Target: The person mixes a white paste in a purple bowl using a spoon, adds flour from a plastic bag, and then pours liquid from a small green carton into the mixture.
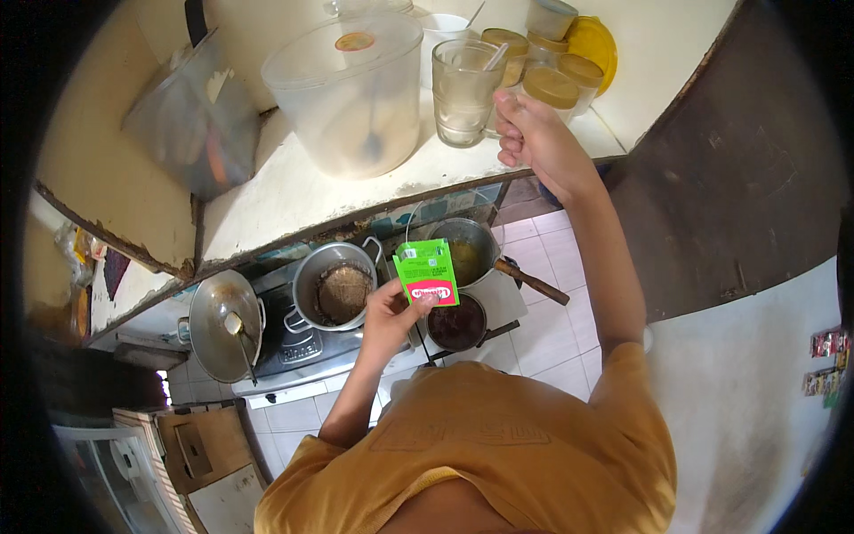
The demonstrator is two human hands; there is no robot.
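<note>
My left hand (390, 317) pinches a small green and pink sachet (427, 270) that bears writing. The sachet is above the stove area, between the pots in the picture. My right hand (537, 143) is raised with curled fingers, nearest to a glass mug (460, 100) on the tiled shelf (427, 167). No object shows in that hand, though its palm is hidden. A spoon handle (495, 57) leans out of the mug. Just right of the mug stand several jars with golden lids (550, 87), partly covered by my right hand.
A large translucent tub (347, 100) with a ladle stands left of the mug. Below are a Rinnai stove (300, 350), a wok (217, 334), a two-handled pot (310, 274), a wooden-handled saucepan (460, 230) and a dark-filled pan (457, 327). A dark panel (720, 167) stands at right.
</note>
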